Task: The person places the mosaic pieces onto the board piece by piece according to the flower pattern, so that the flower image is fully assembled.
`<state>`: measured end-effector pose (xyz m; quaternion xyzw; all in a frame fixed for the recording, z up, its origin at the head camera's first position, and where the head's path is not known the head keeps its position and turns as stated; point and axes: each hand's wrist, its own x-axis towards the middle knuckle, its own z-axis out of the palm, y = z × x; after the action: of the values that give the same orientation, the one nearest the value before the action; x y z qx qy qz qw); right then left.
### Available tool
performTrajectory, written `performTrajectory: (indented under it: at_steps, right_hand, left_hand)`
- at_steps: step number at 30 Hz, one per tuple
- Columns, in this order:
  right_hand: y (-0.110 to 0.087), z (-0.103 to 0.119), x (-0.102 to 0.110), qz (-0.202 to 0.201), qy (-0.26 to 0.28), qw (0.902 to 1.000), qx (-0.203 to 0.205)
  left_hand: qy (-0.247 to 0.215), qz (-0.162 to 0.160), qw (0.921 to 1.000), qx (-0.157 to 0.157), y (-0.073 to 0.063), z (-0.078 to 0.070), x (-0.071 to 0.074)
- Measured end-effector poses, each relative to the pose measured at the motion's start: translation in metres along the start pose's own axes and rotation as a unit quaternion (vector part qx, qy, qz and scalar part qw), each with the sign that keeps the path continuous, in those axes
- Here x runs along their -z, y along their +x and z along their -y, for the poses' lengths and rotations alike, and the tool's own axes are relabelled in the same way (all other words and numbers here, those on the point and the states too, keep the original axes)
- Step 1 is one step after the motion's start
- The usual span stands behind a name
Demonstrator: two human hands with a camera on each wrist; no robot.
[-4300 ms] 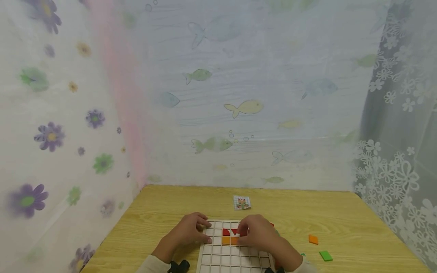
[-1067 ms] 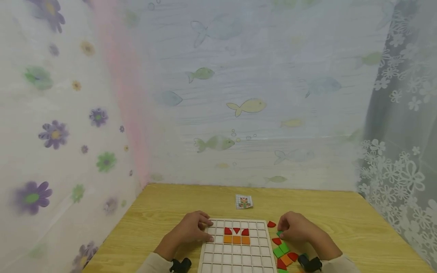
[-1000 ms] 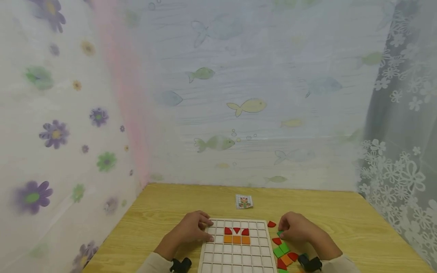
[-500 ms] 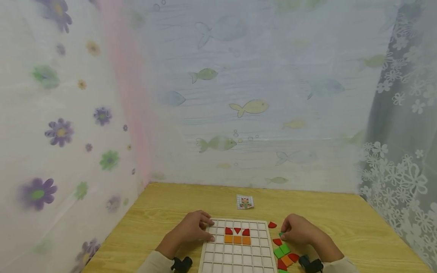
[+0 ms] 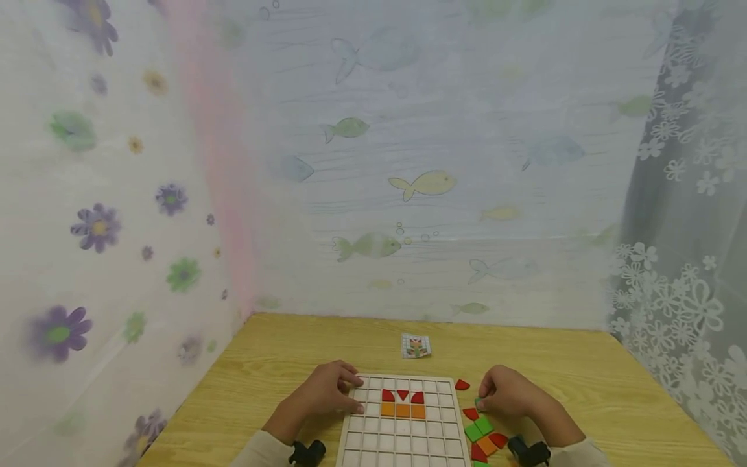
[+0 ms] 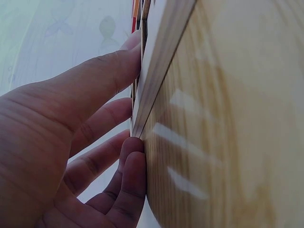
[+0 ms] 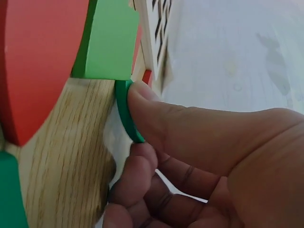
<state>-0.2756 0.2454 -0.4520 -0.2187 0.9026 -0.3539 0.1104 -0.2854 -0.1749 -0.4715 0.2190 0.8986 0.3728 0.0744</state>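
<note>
A wall patterned with flowers (image 5: pixel 98 227) is seen at far left, beside a back wall drawn with fish (image 5: pixel 432 183). A black device (image 5: pixel 307 453) is worn on the left wrist. The left hand (image 5: pixel 327 387) is laid against the board's left edge, its fingers relaxed and parted, the thumb rested on top. The gridded board (image 5: pixel 387 443) is set flat on the worktop (image 5: pixel 613 402). Three red tiles (image 5: pixel 388 395) are lined up in one row of it, the middle one pointed toward the near side; three orange tiles (image 5: pixel 403 410) are placed directly below them. Beyond the board, a small printed card (image 5: pixel 415 346) is laid. Off the board's right edge, loose red, green and orange tiles (image 5: pixel 479 428) are scattered, some touching. A dark green tile (image 7: pixel 124 111) is pinched between thumb and fingers of the right hand (image 5: pixel 506 392), just beside them.
</note>
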Motion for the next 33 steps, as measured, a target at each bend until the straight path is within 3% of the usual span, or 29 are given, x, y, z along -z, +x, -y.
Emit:
performTrajectory:
  at_steps: [7, 22, 33]
  right_hand:
    - [0.001, -0.002, 0.002, 0.018, 0.050, 0.9981, 0.031]
    - [0.007, 0.028, -0.006, 0.021, 0.072, 0.9956, 0.056]
    - [0.012, 0.044, -0.028, -0.006, 0.081, 0.9966, 0.015]
  left_hand:
    - [0.001, 0.002, 1.0000, -0.003, 0.001, 0.003, -0.001]
    - [-0.010, 0.004, 0.9999, 0.000, 0.002, 0.007, -0.001]
    - [-0.008, 0.005, 0.9999, -0.005, 0.002, 0.007, -0.001]
